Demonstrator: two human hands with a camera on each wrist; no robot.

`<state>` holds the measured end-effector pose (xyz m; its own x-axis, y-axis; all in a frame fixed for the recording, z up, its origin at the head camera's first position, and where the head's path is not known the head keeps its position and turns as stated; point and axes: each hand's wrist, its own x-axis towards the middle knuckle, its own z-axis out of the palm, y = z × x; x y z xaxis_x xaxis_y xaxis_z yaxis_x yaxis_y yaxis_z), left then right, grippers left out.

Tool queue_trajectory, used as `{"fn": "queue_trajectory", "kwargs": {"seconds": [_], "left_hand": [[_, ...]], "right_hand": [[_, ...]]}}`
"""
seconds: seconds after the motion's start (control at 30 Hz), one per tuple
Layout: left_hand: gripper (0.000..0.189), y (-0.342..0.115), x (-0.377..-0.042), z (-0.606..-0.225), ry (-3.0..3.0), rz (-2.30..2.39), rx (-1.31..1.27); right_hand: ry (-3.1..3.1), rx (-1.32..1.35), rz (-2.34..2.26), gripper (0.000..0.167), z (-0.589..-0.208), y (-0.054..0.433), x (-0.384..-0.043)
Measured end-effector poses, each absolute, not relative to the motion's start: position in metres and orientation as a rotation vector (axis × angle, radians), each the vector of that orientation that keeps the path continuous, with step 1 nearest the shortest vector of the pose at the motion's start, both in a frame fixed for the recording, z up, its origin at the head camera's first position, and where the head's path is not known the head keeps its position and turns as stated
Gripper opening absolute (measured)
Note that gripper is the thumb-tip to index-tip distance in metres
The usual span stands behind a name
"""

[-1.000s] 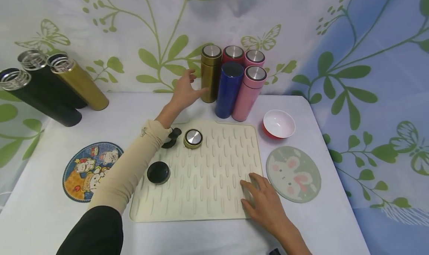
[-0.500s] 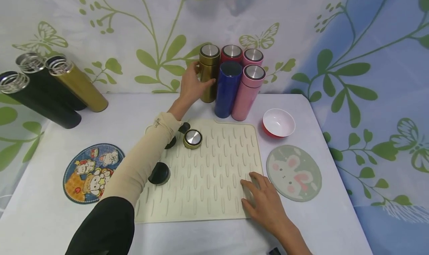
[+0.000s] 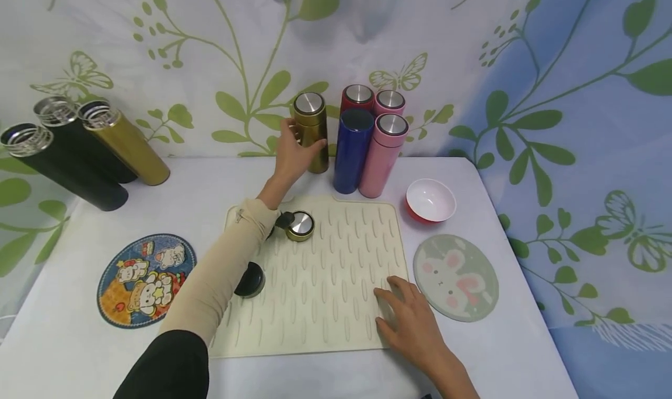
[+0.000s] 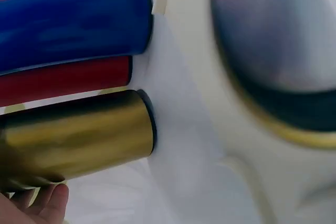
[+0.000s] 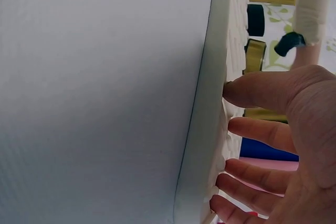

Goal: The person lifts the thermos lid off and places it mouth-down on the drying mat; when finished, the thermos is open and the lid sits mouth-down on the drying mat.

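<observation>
My left hand (image 3: 294,154) grips a gold thermos bottle (image 3: 315,133) with a silver-topped lid, thumb on its near right side and fingers round the left. The bottle stands upright at the back; whether its base touches the table I cannot tell. In the left wrist view, fingertips (image 4: 55,203) show beneath the gold body. To its right, with a gap, stand a blue bottle (image 3: 352,154), a red bottle (image 3: 358,100) and two pink ones (image 3: 380,161). My right hand (image 3: 412,320) rests its loosely bent fingertips on the right edge of the cream ridged mat (image 3: 325,305).
A gold lid (image 3: 301,226) and a black lid (image 3: 249,280) lie on the mat; my left sleeve hides others partly. Lidless black and gold bottles (image 3: 128,145) stand back left. A red-white bowl (image 3: 431,200), rabbit coaster (image 3: 455,277) and bear coaster (image 3: 142,279) flank the mat.
My left hand reached the gold bottle, took hold of it and moved it left, away from the red and blue ones. My right hand has stayed on the mat.
</observation>
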<state>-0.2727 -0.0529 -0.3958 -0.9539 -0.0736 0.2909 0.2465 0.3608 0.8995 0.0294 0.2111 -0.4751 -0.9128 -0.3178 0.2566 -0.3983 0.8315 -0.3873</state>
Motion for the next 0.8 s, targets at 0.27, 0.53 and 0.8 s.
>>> {"fn": "queue_trajectory", "kwargs": {"seconds": [0.27, 0.53, 0.8], "left_hand": [[0.076, -0.067, -0.235, -0.391, -2.024, -1.85, -0.139], [0.069, -0.074, -0.197, -0.364, -1.701, -2.079, -0.321], [0.065, -0.098, -0.151, -0.35, -1.906, -1.995, -0.447]], "right_hand": [[-2.829, 0.528, 0.673, 0.05, -0.476, 0.209, 0.029], [-2.802, 0.537, 0.701, 0.049, -0.476, 0.21, 0.029], [-2.83, 0.504, 0.72, 0.049, -0.477, 0.21, 0.029]]}}
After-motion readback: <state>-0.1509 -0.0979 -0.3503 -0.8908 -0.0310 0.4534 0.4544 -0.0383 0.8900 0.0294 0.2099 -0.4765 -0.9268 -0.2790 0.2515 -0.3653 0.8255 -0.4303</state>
